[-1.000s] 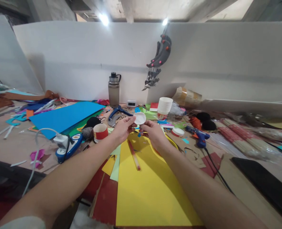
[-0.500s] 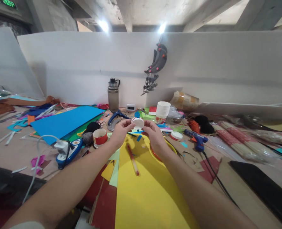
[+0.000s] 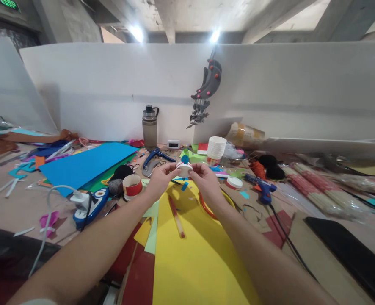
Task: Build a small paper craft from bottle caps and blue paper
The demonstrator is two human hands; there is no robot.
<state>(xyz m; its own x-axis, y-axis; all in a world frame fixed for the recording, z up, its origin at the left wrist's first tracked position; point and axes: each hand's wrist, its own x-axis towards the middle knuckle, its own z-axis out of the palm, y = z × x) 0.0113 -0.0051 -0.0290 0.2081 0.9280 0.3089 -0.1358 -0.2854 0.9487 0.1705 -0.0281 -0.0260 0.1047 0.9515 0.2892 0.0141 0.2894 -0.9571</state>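
Observation:
Both hands are raised over the table and pinch one small white cup piece [image 3: 184, 169] with a red band between them. My left hand [image 3: 159, 179] grips its left side with thumb and fingers. From the right, my right hand [image 3: 205, 181] holds its other side. A yellow paper sheet [image 3: 194, 245] lies under my forearms, with a thin red-and-tan stick [image 3: 176, 216] on it. A small blue bit [image 3: 185, 159] shows just above the cup piece.
A red-and-white paper cup [image 3: 132, 184] stands left of my hands, a stack of white cups [image 3: 216, 148] behind them. A blue glue gun [image 3: 263, 187] with its black cord lies right, a blue sheet [image 3: 86, 163] and a white charger [image 3: 81, 198] left, a grey bottle [image 3: 150, 127] by the wall.
The white piece has been turned in my fingers from showing its round open face to showing its side, and both hands have dropped slightly.

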